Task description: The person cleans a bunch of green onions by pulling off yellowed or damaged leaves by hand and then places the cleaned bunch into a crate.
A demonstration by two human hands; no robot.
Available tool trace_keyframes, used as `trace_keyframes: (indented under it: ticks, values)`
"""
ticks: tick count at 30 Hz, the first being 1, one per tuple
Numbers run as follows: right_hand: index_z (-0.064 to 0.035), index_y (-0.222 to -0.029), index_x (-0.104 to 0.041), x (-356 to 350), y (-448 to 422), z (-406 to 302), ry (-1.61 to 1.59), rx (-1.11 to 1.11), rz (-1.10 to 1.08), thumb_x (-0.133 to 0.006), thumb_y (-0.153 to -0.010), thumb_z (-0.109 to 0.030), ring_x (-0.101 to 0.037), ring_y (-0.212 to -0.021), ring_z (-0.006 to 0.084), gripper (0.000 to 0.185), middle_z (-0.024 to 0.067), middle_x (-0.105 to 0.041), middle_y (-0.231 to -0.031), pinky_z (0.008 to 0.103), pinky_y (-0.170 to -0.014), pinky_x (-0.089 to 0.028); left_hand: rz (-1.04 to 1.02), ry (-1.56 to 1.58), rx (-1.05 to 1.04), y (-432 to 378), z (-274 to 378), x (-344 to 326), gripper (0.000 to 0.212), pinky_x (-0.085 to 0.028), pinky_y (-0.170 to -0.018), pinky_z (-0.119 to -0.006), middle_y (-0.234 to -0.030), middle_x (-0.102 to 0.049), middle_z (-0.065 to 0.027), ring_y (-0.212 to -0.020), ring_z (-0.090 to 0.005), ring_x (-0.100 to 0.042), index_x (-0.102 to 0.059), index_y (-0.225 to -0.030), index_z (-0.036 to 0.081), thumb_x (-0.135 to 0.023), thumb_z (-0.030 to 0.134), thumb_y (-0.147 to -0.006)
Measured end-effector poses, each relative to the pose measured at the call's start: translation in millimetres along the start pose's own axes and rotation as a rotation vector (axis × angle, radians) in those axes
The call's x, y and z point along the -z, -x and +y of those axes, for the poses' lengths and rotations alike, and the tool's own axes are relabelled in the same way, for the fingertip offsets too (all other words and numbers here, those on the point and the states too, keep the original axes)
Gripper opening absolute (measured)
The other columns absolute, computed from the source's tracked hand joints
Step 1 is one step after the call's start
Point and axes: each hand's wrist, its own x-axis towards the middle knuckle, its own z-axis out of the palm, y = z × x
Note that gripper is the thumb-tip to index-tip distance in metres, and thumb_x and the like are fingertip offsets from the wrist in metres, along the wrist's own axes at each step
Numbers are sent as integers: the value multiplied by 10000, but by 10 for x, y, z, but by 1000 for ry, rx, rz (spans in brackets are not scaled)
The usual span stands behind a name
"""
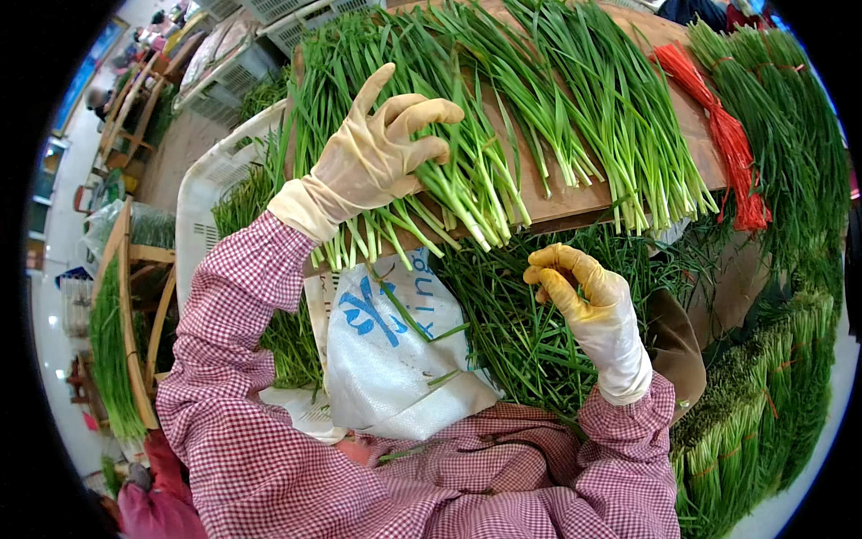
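My left hand (384,141), in a thin pale glove, is over the left heap of garlic chives (485,195) on a brown board (542,202). One finger points up and the others curl down among the blades. Whether any stalks are held between the fingertips is hidden. My right hand (589,306), its glove stained yellow at the fingers, hovers just off the board's near edge. Its fingers bend in towards the thumb, and nothing shows between them. Below it lies a heap of loose green leaves (518,330). More chives (626,148) lie on the board's right side.
A red bundle of ties (724,135) lies at the board's right. Tied chive bundles (761,87) are stacked beyond it, with more bundles (727,445) lower right. A white printed sack (397,350) hangs before me. On the left stands a white plastic crate (202,195).
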Motion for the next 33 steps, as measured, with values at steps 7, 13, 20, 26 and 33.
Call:
trace_keyframes:
  ticks: [7, 13, 20, 26, 33]
  values:
    - [-49, -985, -615, -152, -258, -1, 254, 393, 180, -628, -825, -25, -633, -760, 206, 162, 86, -638, -860, 265, -669, -495, -168, 185, 20, 337, -28, -38, 391, -89, -1134, -472, -1344, -459, -16, -1268, -222, -416, -489, -1202, 185, -562, 258, -824]
    - [-156, -1007, -630, -332, -537, -77, 722, 546, 139, -695, -745, -181, -566, -959, 234, 272, 57, -583, -1107, 366, -797, -416, -47, 336, 136, 462, 42, -94, 285, -174, -1112, -455, -1265, -530, -67, -1221, -243, -471, -541, -1076, 134, -509, 354, -898]
    - [-208, -1037, -639, -328, -676, -63, 1084, 680, 193, -662, -726, -186, -511, -1096, 231, 312, 44, -545, -1223, 413, -885, -353, 111, 372, 306, 302, 171, -168, 268, -283, -1079, -407, -1256, -527, -15, -1082, -179, -549, -556, -957, 143, -672, 310, -783]
    - [-194, -937, -628, -318, -733, -107, 1178, 650, 75, -665, -714, -196, -444, -1201, 220, 226, 29, -522, -1265, 473, -1014, -243, -60, 357, 98, 204, 132, -125, 549, -172, -1117, -445, -1401, -402, -41, -1301, -197, -374, -409, -1321, 157, -569, 105, -799]
    - [-188, -878, -618, -262, -751, -71, 1123, 737, 50, -651, -722, -204, -474, -1167, 214, 160, 7, -529, -1226, 493, -1030, -255, -204, 393, 100, 250, 143, -204, 589, -104, -1134, -432, -1471, -297, -31, -1360, -198, -275, -305, -1405, 148, -419, 124, -828]
